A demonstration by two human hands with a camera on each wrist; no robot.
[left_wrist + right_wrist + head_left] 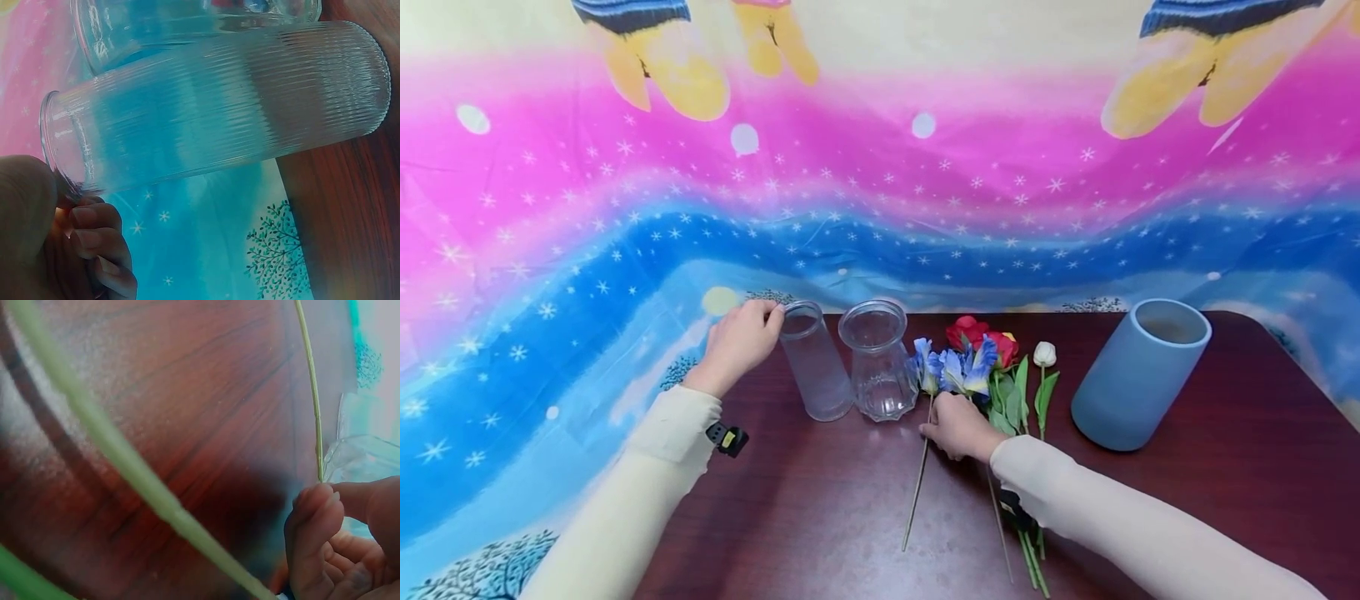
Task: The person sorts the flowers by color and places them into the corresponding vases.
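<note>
My left hand (pixel 741 343) pinches the rim of a tall ribbed glass vase (pixel 817 367), thumb and fingers at its lip. In the left wrist view the ribbed vase (pixel 219 112) stretches across, with nothing inside it. Between thumb and fingertips, my right hand (pixel 961 429) pinches the thin stem (pixel 916 500) of a blue iris (pixel 928 367). The right wrist view shows that stem (pixel 314 394) rising from the fingertips. Another blue iris (pixel 973 368) lies right beside the hand, in front of red flowers (pixel 967 330).
A wider clear glass vase (pixel 880 367) stands right of the ribbed one. A white tulip (pixel 1044 354) lies right of the red flowers, and farther right stands a blue-grey vase (pixel 1138 375). A patterned cloth (pixel 880 192) hangs behind the dark wooden table (pixel 790 517).
</note>
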